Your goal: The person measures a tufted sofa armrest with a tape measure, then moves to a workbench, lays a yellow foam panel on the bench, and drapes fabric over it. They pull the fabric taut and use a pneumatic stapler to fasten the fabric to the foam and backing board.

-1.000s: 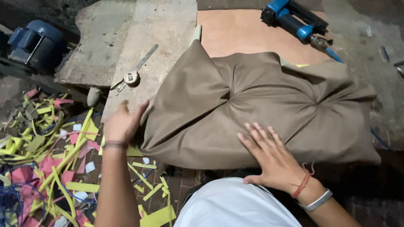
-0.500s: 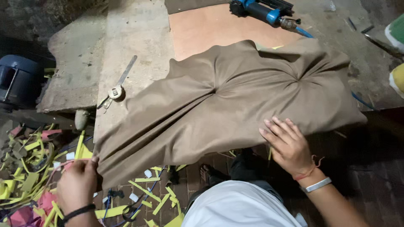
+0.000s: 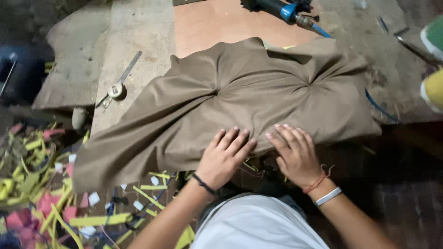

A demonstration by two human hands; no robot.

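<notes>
- Brown cloth (image 3: 240, 106) lies spread over a padded shape on the wooden board (image 3: 217, 23), gathered into two puckered dimples, one left of centre and one to the right.
- Its long axis runs left to right across the view; a loose flap hangs off the near left corner, over the yellow and pink scraps (image 3: 41, 184) on the floor.
- Both hands rest palm down on the near edge of the cloth, just below the middle, side by side and almost touching.
- Left hand (image 3: 226, 157): fingers spread flat and pressing on the cloth, not pinching any fold.
- Right hand (image 3: 295, 154): also flat and spread, fingertips pointing away from the body toward the right dimple.
- From the hands the bulk of the cloth lies straight ahead; the hanging flap is nearer the left hand.
- Metal scissors (image 3: 117, 83) lie on the bench well to the left of the cloth; a blue power tool (image 3: 281, 7) sits beyond its far edge.
</notes>
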